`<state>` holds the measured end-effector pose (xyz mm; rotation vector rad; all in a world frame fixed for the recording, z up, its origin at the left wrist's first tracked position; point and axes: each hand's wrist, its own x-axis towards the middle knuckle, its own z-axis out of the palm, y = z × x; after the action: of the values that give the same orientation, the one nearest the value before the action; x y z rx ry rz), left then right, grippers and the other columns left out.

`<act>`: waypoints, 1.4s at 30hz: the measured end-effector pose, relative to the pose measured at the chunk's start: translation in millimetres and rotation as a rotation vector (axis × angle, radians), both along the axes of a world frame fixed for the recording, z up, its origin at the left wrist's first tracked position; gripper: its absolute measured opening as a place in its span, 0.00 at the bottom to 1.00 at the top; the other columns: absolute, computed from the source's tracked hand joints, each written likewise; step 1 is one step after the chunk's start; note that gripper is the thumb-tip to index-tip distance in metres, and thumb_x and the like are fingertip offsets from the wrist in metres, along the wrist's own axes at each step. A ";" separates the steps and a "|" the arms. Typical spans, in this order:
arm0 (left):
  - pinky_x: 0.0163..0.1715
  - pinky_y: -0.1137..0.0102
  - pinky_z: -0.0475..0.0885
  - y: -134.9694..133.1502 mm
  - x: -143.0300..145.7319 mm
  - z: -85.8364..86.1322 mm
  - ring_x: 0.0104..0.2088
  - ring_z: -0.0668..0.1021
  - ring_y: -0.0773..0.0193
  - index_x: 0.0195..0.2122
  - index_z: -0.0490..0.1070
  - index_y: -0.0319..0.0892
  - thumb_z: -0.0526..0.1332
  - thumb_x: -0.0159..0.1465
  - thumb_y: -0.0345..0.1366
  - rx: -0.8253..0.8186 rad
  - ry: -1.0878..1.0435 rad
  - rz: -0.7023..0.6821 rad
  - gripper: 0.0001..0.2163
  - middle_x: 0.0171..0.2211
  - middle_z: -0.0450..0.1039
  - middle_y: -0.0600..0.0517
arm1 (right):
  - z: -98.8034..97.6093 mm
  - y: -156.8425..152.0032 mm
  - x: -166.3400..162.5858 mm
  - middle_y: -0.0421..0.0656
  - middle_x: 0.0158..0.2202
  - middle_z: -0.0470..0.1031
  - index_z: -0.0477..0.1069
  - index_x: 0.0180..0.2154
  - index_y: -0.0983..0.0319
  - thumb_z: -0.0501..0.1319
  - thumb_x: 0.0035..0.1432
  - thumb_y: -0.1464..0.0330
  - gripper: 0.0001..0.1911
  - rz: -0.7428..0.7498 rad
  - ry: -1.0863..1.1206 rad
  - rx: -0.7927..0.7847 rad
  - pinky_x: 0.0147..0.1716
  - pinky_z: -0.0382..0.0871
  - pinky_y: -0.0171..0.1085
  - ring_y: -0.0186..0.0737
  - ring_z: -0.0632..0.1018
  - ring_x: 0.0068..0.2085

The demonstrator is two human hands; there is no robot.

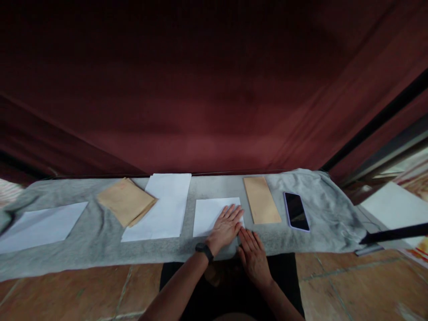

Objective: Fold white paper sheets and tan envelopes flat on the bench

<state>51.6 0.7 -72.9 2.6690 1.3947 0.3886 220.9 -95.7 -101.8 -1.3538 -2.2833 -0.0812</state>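
A white sheet of paper (209, 214), apparently folded, lies on the grey cloth in front of me. My left hand (226, 226), with a dark watch (204, 251) on its wrist, rests flat on the sheet's right part, fingers stretched out. Close beside it, my right hand (253, 252) lies low at the sheet's lower right corner, its fingers extended and its fingertips near the left hand. Neither hand grasps anything. Just right of the sheet is a brown envelope (262, 200). The paper under my left palm is hidden.
A phone (297, 211) in a pale purple case lies at the right. Leftward are a white paper stack (167, 205), brown envelopes (125, 200) overlapping it, and another white paper (47, 225). The grey cloth (110, 254) covers the narrow table; a red fabric wall (200, 111) stands behind.
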 end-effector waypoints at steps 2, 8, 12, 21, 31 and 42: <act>0.70 0.57 0.49 -12.5 -5.1 3.4 0.71 0.55 0.61 0.68 0.57 0.46 0.46 0.74 0.40 -0.007 -0.011 -0.048 0.22 0.70 0.55 0.53 | -1.0 -0.6 1.2 0.51 0.64 0.68 0.55 0.68 0.65 0.50 0.71 0.67 0.27 0.011 -0.004 0.001 0.67 0.57 0.54 0.47 0.67 0.66; 0.70 0.62 0.52 -47.8 -25.3 12.8 0.71 0.56 0.63 0.70 0.53 0.47 0.47 0.74 0.45 -0.021 -0.014 -0.123 0.24 0.70 0.55 0.52 | 3.1 -0.3 3.0 0.50 0.65 0.67 0.58 0.67 0.63 0.49 0.71 0.68 0.25 0.029 0.045 -0.015 0.66 0.60 0.54 0.46 0.67 0.66; 0.69 0.62 0.53 -69.4 -38.4 17.3 0.70 0.58 0.63 0.72 0.48 0.44 0.48 0.74 0.47 0.003 0.011 -0.130 0.28 0.71 0.54 0.50 | 11.5 9.5 2.9 0.48 0.62 0.71 0.65 0.63 0.61 0.47 0.72 0.68 0.22 0.012 0.141 -0.074 0.64 0.64 0.52 0.45 0.70 0.64; 0.66 0.49 0.60 -102.5 -72.1 -12.6 0.66 0.65 0.49 0.66 0.62 0.38 0.54 0.71 0.45 0.228 0.080 0.172 0.26 0.65 0.65 0.40 | 46.4 53.9 -62.9 0.44 0.63 0.70 0.64 0.64 0.60 0.48 0.73 0.67 0.22 0.472 0.168 -0.324 0.68 0.60 0.47 0.38 0.68 0.65; 0.66 0.48 0.58 -108.6 -76.9 -20.2 0.65 0.67 0.45 0.62 0.68 0.44 0.56 0.69 0.51 0.259 0.097 0.184 0.25 0.60 0.72 0.46 | 27.6 116.0 -111.2 0.40 0.69 0.59 0.62 0.66 0.56 0.48 0.74 0.60 0.23 0.450 -0.075 -0.318 0.69 0.52 0.45 0.38 0.62 0.69; 0.67 0.49 0.55 -109.3 -75.6 -16.8 0.69 0.59 0.46 0.69 0.58 0.45 0.55 0.69 0.49 0.284 0.149 0.192 0.29 0.70 0.57 0.49 | 23.6 152.5 -126.6 0.46 0.68 0.62 0.63 0.65 0.61 0.50 0.73 0.61 0.25 0.242 -0.040 -0.255 0.67 0.56 0.49 0.44 0.63 0.68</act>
<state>-24.0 -108.6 -89.7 2.8441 1.7704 0.4439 94.4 56.9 -78.2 -1.1902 -2.5402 0.2733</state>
